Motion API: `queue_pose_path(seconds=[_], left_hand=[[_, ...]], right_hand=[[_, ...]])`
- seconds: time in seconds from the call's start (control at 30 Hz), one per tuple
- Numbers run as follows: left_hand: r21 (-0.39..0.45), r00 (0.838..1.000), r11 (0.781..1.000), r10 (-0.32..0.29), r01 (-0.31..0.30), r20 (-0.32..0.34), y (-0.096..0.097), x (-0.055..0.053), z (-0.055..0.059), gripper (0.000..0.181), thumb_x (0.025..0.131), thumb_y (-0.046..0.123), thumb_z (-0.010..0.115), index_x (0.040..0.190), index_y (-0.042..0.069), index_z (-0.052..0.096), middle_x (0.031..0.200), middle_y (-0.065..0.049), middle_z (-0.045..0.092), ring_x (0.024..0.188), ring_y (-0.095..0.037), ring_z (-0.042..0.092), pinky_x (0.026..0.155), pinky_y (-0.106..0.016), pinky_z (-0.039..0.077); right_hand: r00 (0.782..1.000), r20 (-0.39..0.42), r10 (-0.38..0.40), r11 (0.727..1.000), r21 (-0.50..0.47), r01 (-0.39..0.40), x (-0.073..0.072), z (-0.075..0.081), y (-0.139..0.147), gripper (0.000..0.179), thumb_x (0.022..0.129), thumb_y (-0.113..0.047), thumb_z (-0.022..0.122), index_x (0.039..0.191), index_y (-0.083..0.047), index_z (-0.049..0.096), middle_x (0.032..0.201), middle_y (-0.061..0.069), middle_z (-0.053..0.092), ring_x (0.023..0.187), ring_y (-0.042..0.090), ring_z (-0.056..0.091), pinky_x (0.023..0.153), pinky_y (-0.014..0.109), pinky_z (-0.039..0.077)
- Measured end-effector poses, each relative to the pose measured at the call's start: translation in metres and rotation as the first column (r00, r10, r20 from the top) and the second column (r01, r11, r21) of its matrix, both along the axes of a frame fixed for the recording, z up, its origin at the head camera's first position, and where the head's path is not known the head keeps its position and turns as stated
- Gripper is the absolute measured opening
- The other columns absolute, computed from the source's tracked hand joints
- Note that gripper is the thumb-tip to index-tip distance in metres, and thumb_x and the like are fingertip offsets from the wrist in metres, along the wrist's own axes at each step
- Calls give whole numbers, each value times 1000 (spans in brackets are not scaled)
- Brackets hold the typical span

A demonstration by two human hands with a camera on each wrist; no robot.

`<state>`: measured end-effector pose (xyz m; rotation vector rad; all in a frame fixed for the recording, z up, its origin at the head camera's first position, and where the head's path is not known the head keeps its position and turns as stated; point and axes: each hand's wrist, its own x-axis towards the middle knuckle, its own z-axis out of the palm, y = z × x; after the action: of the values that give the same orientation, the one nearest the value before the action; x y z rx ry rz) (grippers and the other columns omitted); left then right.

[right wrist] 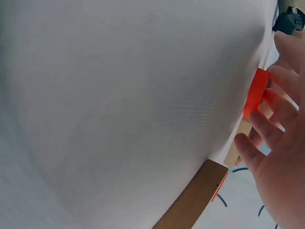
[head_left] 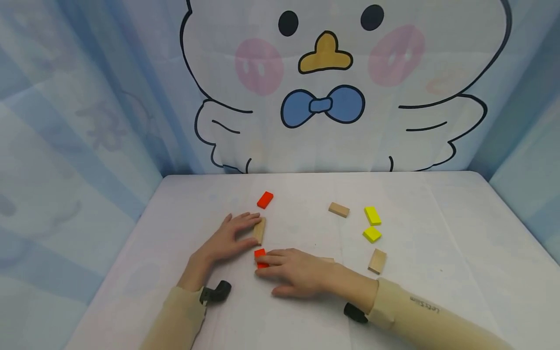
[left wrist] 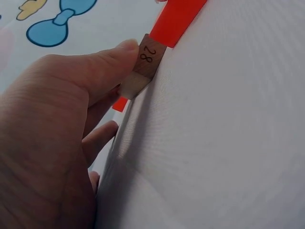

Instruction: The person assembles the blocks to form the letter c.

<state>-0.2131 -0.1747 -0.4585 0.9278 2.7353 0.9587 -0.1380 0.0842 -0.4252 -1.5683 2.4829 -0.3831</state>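
Note:
My left hand (head_left: pixel 229 238) holds a plain wooden block (head_left: pixel 260 231) on the white table, fingers at its far end and thumb at its near end. The left wrist view shows the thumb against this wooden block (left wrist: pixel 145 59), marked 28. A red block (head_left: pixel 261 257) lies just nearer to me, at the end of the wooden one. Over it my right hand (head_left: pixel 302 272) reaches from the right with extended fingers, the fingertips touching the red block (right wrist: pixel 256 93). Part of the red block is hidden under those fingers.
Another red block (head_left: pixel 265 200) lies beyond the left hand. To the right are a wooden block (head_left: pixel 339 209), two yellow blocks (head_left: pixel 373 216) and a further wooden block (head_left: pixel 377 261). One more wooden block (head_left: pixel 327 260) is mostly hidden behind the right wrist. A printed curtain (head_left: pixel 323 146) borders the table (head_left: pixel 420 311).

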Motion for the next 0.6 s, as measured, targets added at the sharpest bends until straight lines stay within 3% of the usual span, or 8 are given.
queue_pose_path(seconds=[0.17,0.6], left_hand=[[6,1000,1000,18,-18,7,3,0,-1,59,93,36,72,147,17,55,152,-2,49,147,-28,33,118,-61,2],[57,1000,998,20,-19,-10,21,4,0,58,92,33,74,145,13,57,151,-4,50,144,-26,38,118,-63,3]], right_hand=[[1000,17,7,999,-46,-7,-2,3,5,44,100,-28,65,140,-11,61,151,3,50,142,18,41,116,34,31],[977,201,-71,989,-109,95,-7,12,38,23,103,-17,59,121,-11,72,136,-4,61,132,10,50,111,31,38]])
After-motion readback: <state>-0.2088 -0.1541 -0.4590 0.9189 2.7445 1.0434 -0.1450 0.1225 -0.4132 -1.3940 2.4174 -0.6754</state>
